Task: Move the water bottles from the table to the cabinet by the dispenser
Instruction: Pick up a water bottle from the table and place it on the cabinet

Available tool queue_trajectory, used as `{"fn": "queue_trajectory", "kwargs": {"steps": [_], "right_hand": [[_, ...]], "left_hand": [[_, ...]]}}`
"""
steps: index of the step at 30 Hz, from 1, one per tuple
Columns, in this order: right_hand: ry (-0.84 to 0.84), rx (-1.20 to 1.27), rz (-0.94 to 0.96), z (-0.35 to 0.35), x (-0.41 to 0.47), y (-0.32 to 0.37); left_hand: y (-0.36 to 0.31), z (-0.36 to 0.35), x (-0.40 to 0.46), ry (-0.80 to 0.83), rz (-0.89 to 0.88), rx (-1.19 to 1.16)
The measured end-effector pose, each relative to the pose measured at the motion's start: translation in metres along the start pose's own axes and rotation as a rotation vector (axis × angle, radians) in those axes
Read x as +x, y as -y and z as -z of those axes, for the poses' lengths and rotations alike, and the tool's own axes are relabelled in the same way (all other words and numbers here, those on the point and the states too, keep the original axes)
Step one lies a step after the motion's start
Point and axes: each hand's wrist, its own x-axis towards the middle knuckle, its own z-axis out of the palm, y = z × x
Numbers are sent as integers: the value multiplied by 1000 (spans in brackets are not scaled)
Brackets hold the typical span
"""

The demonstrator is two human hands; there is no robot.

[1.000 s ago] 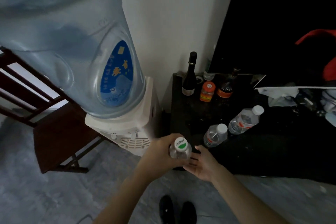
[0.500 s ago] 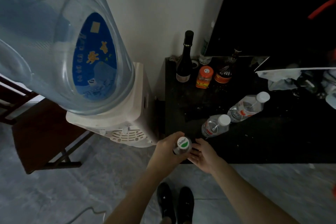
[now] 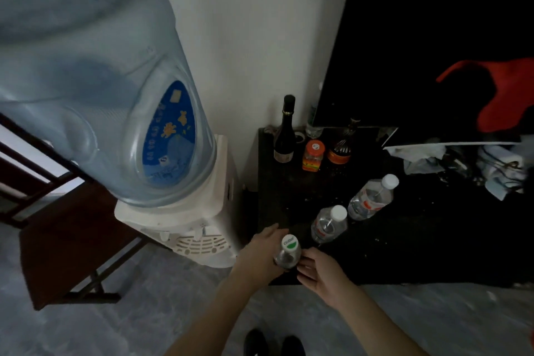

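A small clear water bottle with a green-and-white cap (image 3: 287, 253) stands upright at the front left corner of the low black cabinet (image 3: 433, 240). My left hand (image 3: 261, 251) is wrapped around its left side. My right hand (image 3: 320, 270) sits at its right side with fingers apart, touching or almost touching it. Two more clear water bottles with white caps stand on the cabinet: one (image 3: 328, 224) just behind the held bottle, the other (image 3: 371, 198) further back to the right. The water dispenser (image 3: 185, 222) with its big blue jug (image 3: 95, 89) stands left of the cabinet.
At the cabinet's back stand a dark wine bottle (image 3: 284, 131), an orange-lidded jar (image 3: 313, 155) and a dark orange-banded bottle (image 3: 341, 147). Crumpled paper and cloth (image 3: 462, 165) lie at the right. A dark wooden chair (image 3: 57, 234) stands left of the dispenser. My shoes (image 3: 274, 345) are below.
The view has shifted, first dropping, then rising again. My left hand has kept its hold on the green-capped bottle at the cabinet's front left corner, with my right hand staying beside it.
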Motion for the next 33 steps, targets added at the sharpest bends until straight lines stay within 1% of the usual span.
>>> {"fn": "queue_trajectory", "kwargs": {"steps": [3,5,8,10,12,14,17,22,25,27,30,33], "right_hand": [[-18,-176,87,-6,-30,15],[-39,-373,192,-7,-49,27],[-80,-793,509,-12,-77,48],[-102,-976,701,-18,-95,64],[-174,-1118,893,-26,-109,78],[-270,-1249,1070,-34,-123,90],[-396,-1425,1243,-46,-143,100],[-532,-1560,1332,-65,-155,97],[-554,-1595,1359,-80,-163,97],[-509,-1630,1360,-91,-167,96],[-399,-1640,1392,-110,-173,91],[-289,-1698,1404,-127,-178,86]], "left_hand": [[-1,28,-15,-180,30,149],[-5,50,-26,-305,36,203],[-21,80,-40,-461,22,309],[-33,97,-45,-544,13,368],[-41,111,-50,-589,1,387],[-45,123,-54,-598,1,410],[-44,135,-60,-599,26,472],[-29,145,-76,-596,64,521],[-19,148,-88,-582,115,523],[-12,147,-98,-580,149,534],[-4,149,-116,-604,213,524],[3,145,-131,-655,238,525]]}}
